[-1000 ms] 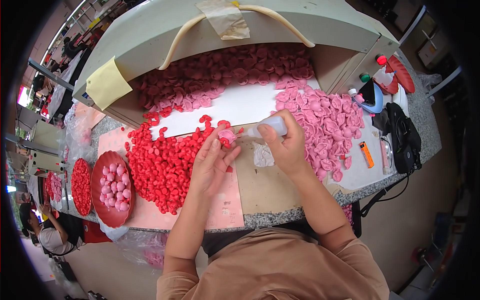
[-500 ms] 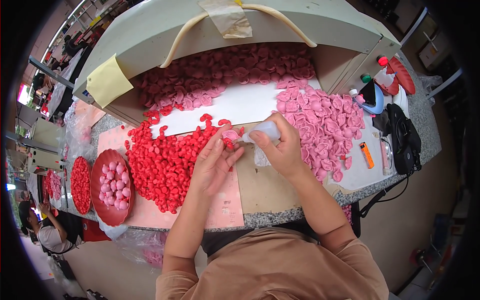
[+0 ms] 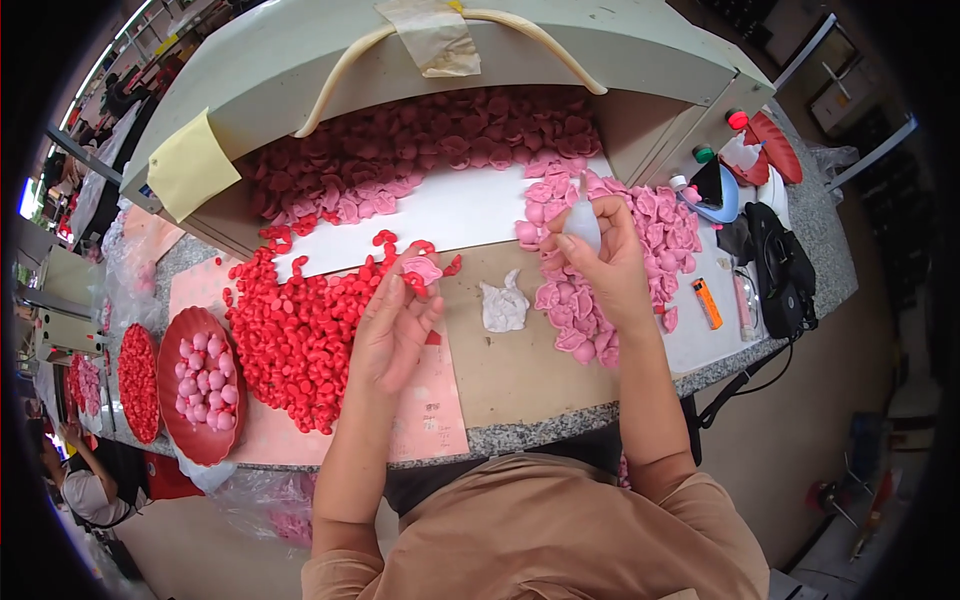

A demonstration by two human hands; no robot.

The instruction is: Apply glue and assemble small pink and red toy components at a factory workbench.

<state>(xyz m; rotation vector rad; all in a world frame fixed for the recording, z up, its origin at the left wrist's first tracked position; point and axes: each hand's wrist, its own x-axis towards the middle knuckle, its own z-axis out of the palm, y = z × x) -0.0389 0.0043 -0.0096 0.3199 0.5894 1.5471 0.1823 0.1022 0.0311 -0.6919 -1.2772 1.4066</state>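
Between the fingertips of my left hand (image 3: 392, 330) is a small pink cupped piece (image 3: 426, 268) with a red piece (image 3: 415, 283) against it. Its other fingers are half curled. My right hand (image 3: 618, 268) is wrapped round a translucent squeeze bottle (image 3: 581, 226), its thin nozzle pointing up, above a heap of pink cupped pieces (image 3: 668, 232). Left of and below my left hand spreads a heap of small glossy red pieces (image 3: 300, 360). A crumpled white tissue (image 3: 505, 305) lies on the brown board (image 3: 500, 375) between my hands.
A grey hooded cabinet (image 3: 300, 60) stands at the back, darker pink pieces (image 3: 430, 140) heaped under it. At left are a red dish (image 3: 197, 456) of pink balls and another dish of red pieces (image 3: 138, 385). An orange tool (image 3: 707, 303) and black pouch (image 3: 785, 265) lie right.
My right hand has drawn the bottle away from the pink piece, to the right, and tipped its nozzle upward. My left hand keeps the piece. The tissue now shows fully.
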